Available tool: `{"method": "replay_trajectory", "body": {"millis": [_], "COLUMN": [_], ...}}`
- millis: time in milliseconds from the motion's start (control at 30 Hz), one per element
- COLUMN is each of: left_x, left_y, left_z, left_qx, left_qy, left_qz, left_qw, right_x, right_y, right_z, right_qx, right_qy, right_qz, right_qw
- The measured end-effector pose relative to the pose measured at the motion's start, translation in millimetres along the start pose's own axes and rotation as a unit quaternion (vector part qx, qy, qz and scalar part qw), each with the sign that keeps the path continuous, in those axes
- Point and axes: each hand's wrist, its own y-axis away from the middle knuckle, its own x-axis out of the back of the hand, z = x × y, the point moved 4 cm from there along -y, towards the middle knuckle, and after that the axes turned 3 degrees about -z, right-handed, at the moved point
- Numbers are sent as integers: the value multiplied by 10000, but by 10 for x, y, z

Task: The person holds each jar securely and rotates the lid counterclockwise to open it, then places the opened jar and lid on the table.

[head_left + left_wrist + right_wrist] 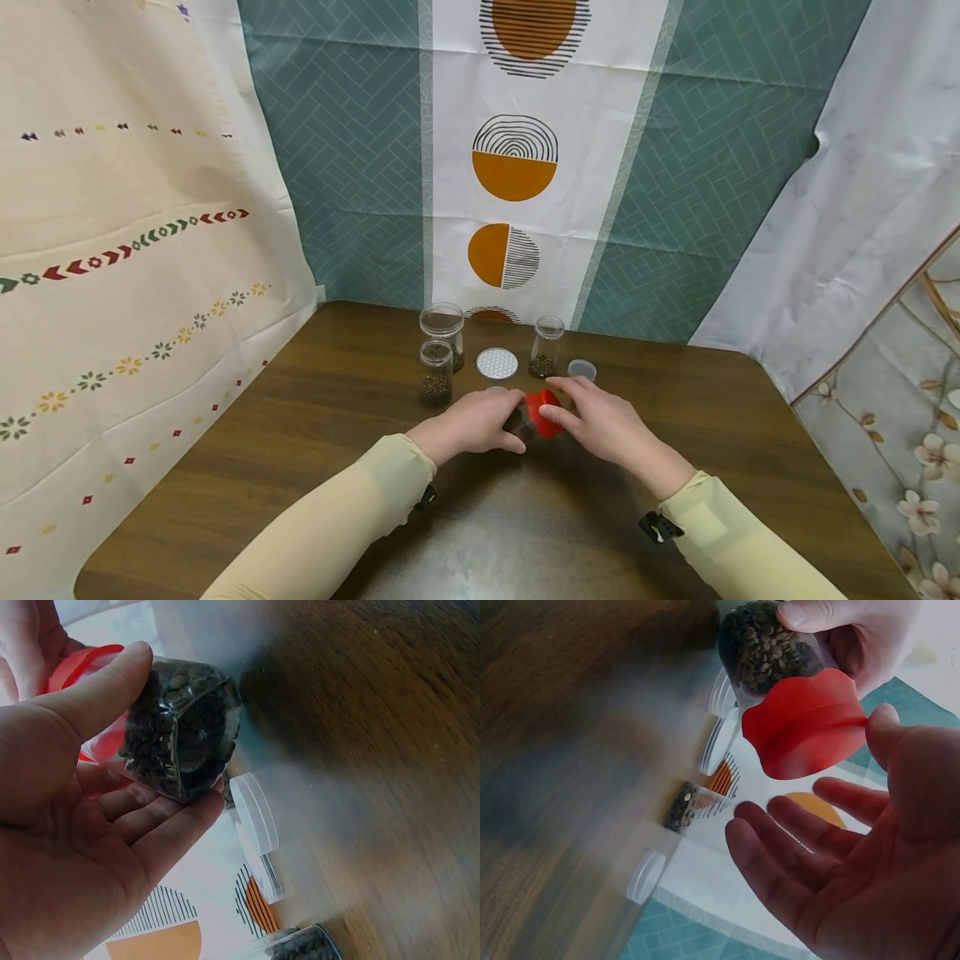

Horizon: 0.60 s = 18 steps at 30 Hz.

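In the left wrist view my left hand (476,419) grips a small clear jar (184,724) between thumb and fingers. Dark brown bean-like pieces fill the jar, which is tilted over the table. A red lid (799,727) with a wavy edge and a raised ridge across its top sits on the jar's mouth, facing my right hand (603,421). That hand's thumb tip is right at the lid's edge, while its fingers are spread and extended beside the lid without curling round it. The head view shows both hands close together above the middle of the table.
Behind the left hand stand a clear jar (436,387) of dark pieces and a wider-topped one (442,323). A round whitish lid (497,363), another part-filled jar (544,358) and a small clear lid (582,369) are further right on the wooden table (262,433). Curtains hang behind.
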Motion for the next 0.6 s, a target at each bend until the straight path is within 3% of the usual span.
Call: {"method": "replay_trajectory", "body": {"millis": [33, 133, 233, 300, 600], "left_x": [-100, -111, -93, 16, 19], "left_y": [-72, -84, -69, 12, 32], "left_z": [-105, -119, -100, 20, 36], "left_qx": [-99, -134, -116, -5, 24], "left_qy": [-15, -33, -4, 2, -26], "left_qz": [82, 90, 97, 18, 8], "left_qw": [9999, 9999, 9999, 10000, 10000], "right_x": [-6, -13, -17, -11, 7], "right_y": [-7, -16, -14, -10, 3], "right_z": [-1, -14, -26, -29, -48], "right_qx": [-49, -46, -38, -40, 93], "right_qy": [-4, -33, -52, -52, -152], "right_qz": [-46, -141, -180, -175, -142], "right_qw": [10000, 9999, 9998, 9998, 9997]}}
